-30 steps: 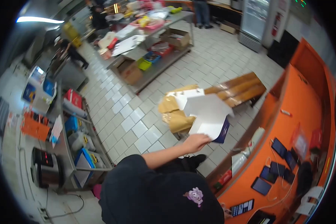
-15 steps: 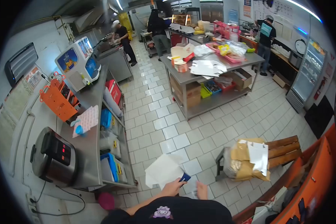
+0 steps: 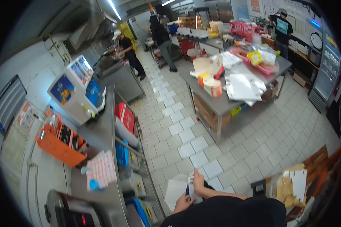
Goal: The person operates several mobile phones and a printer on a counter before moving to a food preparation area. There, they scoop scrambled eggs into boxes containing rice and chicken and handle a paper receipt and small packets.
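Cardboard box (image 3: pixel 176 193): white-faced with a dark blue panel, folded partly open, held up above the tiled floor at the bottom centre of the view; its pale flap points toward the left worktop (image 3: pixel 102 130).
Left hand (image 3: pixel 183 204): fingers bent closed on the near edge of the box, by the blue panel.
Right hand (image 3: pixel 199 181): at the box's right side, thumb raised, fingers partly curled against the white edge; how firmly they grip, I cannot tell.
Floor (image 3: pixel 170 143): an open tiled lane runs from the hands up between the left worktop and the centre worktop (image 3: pixel 216 104), with wider room to the right, short of the bench (image 3: pixel 318 162).
Left worktop edge: patterned paper (image 3: pixel 104 166) lies close to the lane side, a blue cup (image 3: pixel 94 184) on its near end; the orange rack (image 3: pixel 60 143) and drinks dispenser (image 3: pixel 77 90) sit further in.
Centre worktop edge: white sheets (image 3: pixel 240 87) reach the near side; a striped carton (image 3: pixel 213 87) stands near the left corner.
Bench: brown packaging (image 3: pixel 288 191) and a white board (image 3: pixel 298 183) lie on it, well apart from the box.
Co-workers: two people stand beyond the lane's far stretch, one at the back right.
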### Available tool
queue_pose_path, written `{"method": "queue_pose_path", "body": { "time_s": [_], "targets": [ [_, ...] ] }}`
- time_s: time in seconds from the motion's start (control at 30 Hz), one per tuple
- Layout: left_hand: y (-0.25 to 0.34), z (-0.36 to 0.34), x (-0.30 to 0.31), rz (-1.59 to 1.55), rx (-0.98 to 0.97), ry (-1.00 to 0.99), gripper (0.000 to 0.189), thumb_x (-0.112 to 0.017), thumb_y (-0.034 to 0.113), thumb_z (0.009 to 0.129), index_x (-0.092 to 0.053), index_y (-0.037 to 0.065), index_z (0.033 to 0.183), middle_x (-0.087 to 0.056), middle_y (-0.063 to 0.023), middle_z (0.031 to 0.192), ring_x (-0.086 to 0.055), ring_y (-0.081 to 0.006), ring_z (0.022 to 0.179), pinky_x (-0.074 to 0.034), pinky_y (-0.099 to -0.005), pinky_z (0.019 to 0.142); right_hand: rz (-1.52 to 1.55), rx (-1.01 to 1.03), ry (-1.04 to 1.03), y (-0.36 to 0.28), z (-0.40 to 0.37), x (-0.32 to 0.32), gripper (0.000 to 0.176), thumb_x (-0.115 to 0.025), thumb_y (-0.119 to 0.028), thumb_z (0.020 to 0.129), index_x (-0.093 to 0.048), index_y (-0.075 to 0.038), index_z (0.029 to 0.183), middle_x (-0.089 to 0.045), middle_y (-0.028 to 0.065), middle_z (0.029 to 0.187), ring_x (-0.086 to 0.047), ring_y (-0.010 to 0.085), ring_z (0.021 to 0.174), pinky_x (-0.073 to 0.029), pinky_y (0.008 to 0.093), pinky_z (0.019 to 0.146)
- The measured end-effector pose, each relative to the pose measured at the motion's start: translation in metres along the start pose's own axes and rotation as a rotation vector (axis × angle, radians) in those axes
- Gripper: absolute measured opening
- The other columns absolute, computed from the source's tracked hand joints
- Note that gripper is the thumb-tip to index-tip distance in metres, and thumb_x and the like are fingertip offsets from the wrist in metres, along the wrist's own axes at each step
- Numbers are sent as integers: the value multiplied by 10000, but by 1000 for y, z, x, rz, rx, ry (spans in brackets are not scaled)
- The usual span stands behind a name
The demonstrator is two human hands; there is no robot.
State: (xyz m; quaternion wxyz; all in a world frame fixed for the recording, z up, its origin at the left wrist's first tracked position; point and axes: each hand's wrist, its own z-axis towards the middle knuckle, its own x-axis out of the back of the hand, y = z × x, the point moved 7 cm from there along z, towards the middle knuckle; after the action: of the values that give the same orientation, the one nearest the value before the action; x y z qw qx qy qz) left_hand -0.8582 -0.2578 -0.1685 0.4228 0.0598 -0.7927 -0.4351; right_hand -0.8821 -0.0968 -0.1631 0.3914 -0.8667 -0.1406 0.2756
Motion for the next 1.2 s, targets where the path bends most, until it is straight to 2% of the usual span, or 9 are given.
{"method": "queue_pose_path", "body": {
  "time_s": [0.1, 0.23, 0.43, 0.53, 0.8, 0.93, 1.03, 1.13, 1.2],
  "targets": [
    [-1, 79, 74, -125, 83, 180, 356, -679, 370, 782, -678, 22, 856, -563, -173, 857, -588, -319, 777, -460, -371, 688, -87, 96, -61, -19, 83, -74, 462, -539, -405, 947, -488, -78, 625, -416, -33, 541, -372, 66, 490, -317, 259, 460],
    [-49, 150, 176, -125, 94, 406, 291, -638, 271, 798, -691, 26, 945, -602, -209, 888, -615, -327, 835, -473, -379, 744, -459, 280, -628, -44, 146, -186, 379, -633, -338, 895, -541, -59, 657, -503, -19, 574, -441, 55, 547, -361, 253, 499],
    [-119, 260, 274, -134, 283, 427, 400, -682, 319, 814, -631, -45, 657, -544, -230, 610, -549, -324, 553, -381, -422, 524, -925, 308, -1238, -81, 231, -312, 363, -723, -378, 803, -609, -38, 751, -597, 39, 604, -564, 141, 469, -430, 290, 428],
    [-125, 345, 314, 60, 310, 338, 450, -694, 360, 805, -609, -46, 632, -519, -225, 592, -530, -319, 525, -379, -412, 518, -857, 36, -1292, -83, 313, -356, 362, -705, -371, 818, -588, -33, 760, -587, 54, 591, -580, 150, 482, -449, 285, 422],
    [-55, 650, 383, 42, 5, -239, 394, -754, 375, 758, -688, -12, 790, -580, -152, 710, -573, -244, 624, -447, -361, 603, -1057, 302, -904, -225, 547, -451, 339, -691, -297, 833, -489, -30, 777, -550, 78, 577, -553, 151, 414, -444, 296, 387],
    [-61, 791, 431, 104, -140, -326, 362, -739, 345, 772, -692, 1, 873, -579, -161, 819, -577, -243, 709, -447, -351, 632, -696, 171, -881, -262, 671, -482, 286, -719, -188, 817, -471, -52, 777, -591, 43, 640, -574, 124, 494, -430, 288, 421],
    [-50, 882, 485, 1, -64, -84, 297, -724, 273, 786, -685, -8, 873, -562, -114, 806, -541, -213, 680, -433, -342, 627, -620, 57, -988, -300, 739, -515, 218, -711, -121, 823, -509, -45, 846, -636, 41, 705, -621, 105, 622, -483, 260, 541],
    [-73, 965, 518, -42, 123, -16, 295, -729, 266, 786, -693, -6, 893, -538, -89, 754, -521, -183, 654, -418, -328, 605, -592, 16, -942, -324, 826, -554, 190, -718, -81, 796, -551, -36, 876, -664, 67, 751, -659, 125, 647, -488, 255, 505],
    [-40, 1007, 549, 78, 32, 137, 349, -726, 296, 801, -679, -49, 833, -546, -87, 702, -493, -165, 592, -394, -321, 563, -539, 22, -889, -349, 865, -583, 174, -721, -80, 787, -576, -38, 874, -665, 74, 715, -670, 142, 627, -493, 258, 505]
  ]
}}
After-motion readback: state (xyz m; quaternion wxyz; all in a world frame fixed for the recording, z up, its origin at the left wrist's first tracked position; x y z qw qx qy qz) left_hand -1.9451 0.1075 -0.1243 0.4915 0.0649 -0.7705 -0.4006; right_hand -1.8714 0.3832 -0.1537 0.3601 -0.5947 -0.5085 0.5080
